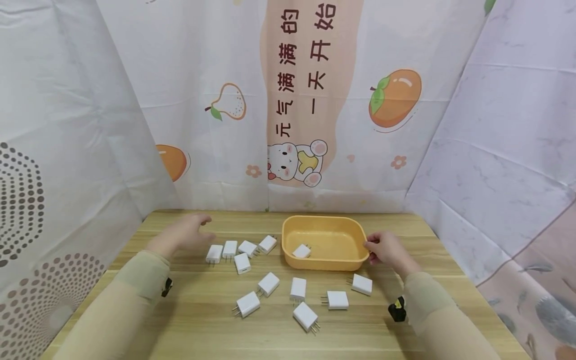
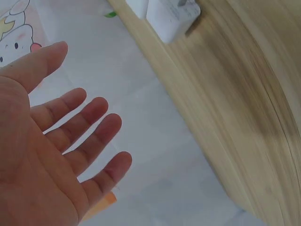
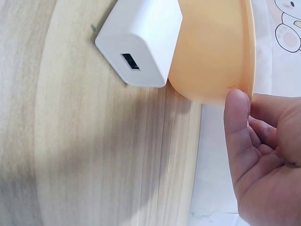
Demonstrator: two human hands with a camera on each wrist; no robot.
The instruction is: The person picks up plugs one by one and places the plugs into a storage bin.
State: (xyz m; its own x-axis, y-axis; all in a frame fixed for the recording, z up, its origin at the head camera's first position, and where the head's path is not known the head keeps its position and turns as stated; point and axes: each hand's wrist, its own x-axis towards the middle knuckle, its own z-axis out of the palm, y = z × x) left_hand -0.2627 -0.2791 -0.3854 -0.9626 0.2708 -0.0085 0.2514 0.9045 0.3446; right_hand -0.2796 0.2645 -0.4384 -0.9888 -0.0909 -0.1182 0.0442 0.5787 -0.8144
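An orange-yellow plastic basin stands toward the back of the table, with one white USB charger plug inside at its front left. My right hand pinches the basin's right rim between thumb and fingers, which the right wrist view shows closely. Above the table on the left is my left hand, its fingers apart and nothing in them. Nearest to it lies a white charger plug, and several more sit between it and the basin, such as one charger.
In front of the basin several more white chargers lie scattered, among them a charger near the middle and a charger at right. The wooden table meets a printed curtain at its back edge.
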